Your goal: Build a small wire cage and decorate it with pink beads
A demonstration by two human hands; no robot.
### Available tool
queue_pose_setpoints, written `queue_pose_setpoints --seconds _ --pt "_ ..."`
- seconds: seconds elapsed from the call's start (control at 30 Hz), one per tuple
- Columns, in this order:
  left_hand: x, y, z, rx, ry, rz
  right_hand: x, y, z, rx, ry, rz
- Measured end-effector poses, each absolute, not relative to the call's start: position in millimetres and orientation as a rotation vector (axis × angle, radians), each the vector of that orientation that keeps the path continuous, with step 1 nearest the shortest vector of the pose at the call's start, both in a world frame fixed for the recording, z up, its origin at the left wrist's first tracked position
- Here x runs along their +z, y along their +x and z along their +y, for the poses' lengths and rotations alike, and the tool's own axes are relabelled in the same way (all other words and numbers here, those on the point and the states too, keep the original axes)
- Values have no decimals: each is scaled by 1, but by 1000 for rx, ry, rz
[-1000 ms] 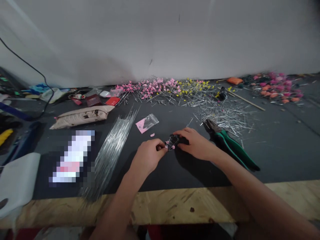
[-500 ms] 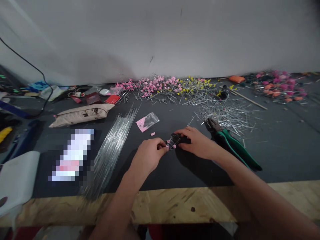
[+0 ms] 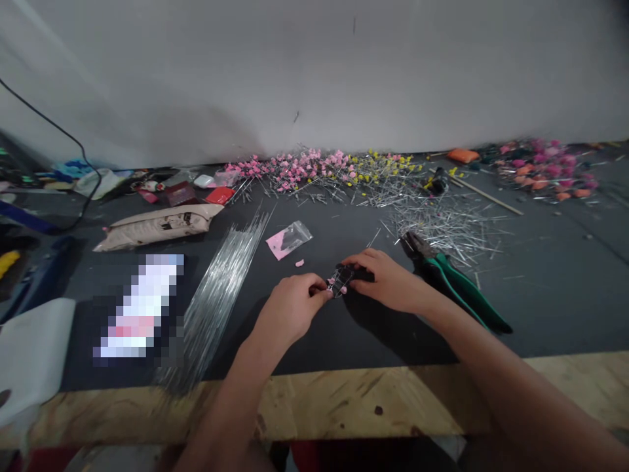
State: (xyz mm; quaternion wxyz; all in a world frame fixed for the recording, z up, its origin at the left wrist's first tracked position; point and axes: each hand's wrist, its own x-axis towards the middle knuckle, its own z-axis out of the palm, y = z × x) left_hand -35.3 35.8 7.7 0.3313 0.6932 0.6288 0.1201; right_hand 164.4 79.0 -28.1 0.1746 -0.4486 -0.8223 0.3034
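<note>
Between my two hands, low over the dark tabletop, is a small cluster of thin wires with pink clay-like bits [image 3: 337, 282] and a dark part behind them. Thumb and fingers of my left hand [image 3: 293, 305] pinch its left end. My right hand [image 3: 390, 280] is closed on its dark right end; the fingers partly hide what that end is. A loose pink piece [image 3: 299, 263] lies just beyond my left hand. Farther back is a small clear bag with pink material [image 3: 289, 240]. Green-handled pliers [image 3: 455, 283] rest right of my right hand.
A bundle of straight wires [image 3: 221, 295] lies left of my hands. Pink-tipped wires [image 3: 309, 167], yellow-tipped ones [image 3: 381, 167] and loose cut wires [image 3: 442, 226] spread along the back. A blurred-out bright screen [image 3: 142, 305] and a beige packet [image 3: 157, 226] are at left.
Both hands keep their grip on the wire cluster, with only a slight shift of the fingers. The whole view has moved a little.
</note>
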Motion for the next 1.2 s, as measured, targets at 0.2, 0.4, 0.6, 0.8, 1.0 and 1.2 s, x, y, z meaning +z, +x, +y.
queue_pose_setpoints --seconds 0.2,0.4,0.6,0.8,1.0,1.2 --pt "9 -33 36 246 1858 1686 -28 164 79 863 -1281 -2331" --pt "11 -31 36 212 1862 1714 -28 164 79 866 -1292 -2348" --pt "8 -32 35 233 1902 1689 -27 164 79 875 -1288 -2318" --pt "7 -33 34 272 1840 1660 -27 164 79 876 -1289 -2327" --pt "15 -51 30 250 1785 1683 -26 164 78 869 -1308 -2313" --pt "16 -66 15 62 1734 1607 -31 158 78 854 -1415 -2162"
